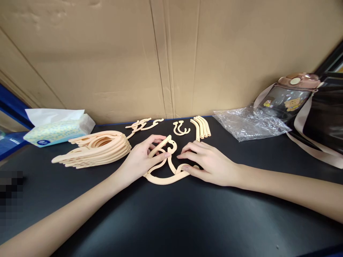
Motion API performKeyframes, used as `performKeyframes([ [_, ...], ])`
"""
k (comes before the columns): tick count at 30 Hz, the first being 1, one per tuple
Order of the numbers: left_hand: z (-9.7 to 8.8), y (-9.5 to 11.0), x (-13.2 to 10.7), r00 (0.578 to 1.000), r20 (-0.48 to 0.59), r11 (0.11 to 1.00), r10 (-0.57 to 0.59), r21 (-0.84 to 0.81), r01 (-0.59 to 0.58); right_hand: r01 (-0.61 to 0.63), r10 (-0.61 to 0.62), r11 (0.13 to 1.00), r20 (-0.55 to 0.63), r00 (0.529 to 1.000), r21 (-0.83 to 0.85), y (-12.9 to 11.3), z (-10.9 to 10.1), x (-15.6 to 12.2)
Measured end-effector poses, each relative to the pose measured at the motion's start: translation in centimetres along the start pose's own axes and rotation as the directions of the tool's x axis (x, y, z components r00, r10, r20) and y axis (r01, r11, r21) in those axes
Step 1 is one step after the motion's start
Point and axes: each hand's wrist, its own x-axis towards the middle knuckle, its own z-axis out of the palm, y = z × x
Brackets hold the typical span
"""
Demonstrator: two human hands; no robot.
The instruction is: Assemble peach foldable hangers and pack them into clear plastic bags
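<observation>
A beige plastic folding clothes hanger lies on the black table in front of me, its parts partly folded. My left hand pinches an upper arm of it between thumb and fingers, with that arm tilted up. On the hanger's right end rests the thumb of my right hand, index finger stretched over the middle gap; its other fingertips reach close to several loose curved hanger arms. Two loose hooks lie behind the hanger. My palms hide parts of both ends.
A stack of folded hangers stands at left, with more loose pieces behind it. Further left is a tissue pack. A clear plastic bag, strapped water bottle and dark bag sit at right. Cardboard walls off the back.
</observation>
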Motion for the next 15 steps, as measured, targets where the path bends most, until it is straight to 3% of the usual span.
performKeyframes([
  [6,0.0,-0.15,0.03,1.0,-0.018,1.0,0.003,0.011,-0.003,0.143,-0.144,0.99,0.111,0.983,0.018,-0.01,-0.18,0.2],
  [15,0.0,-0.53,0.15,0.998,-0.063,1.0,-0.017,-0.007,0.017,0.047,-0.047,0.999,0.047,0.998,0.007,-0.07,-0.23,0.09],
])
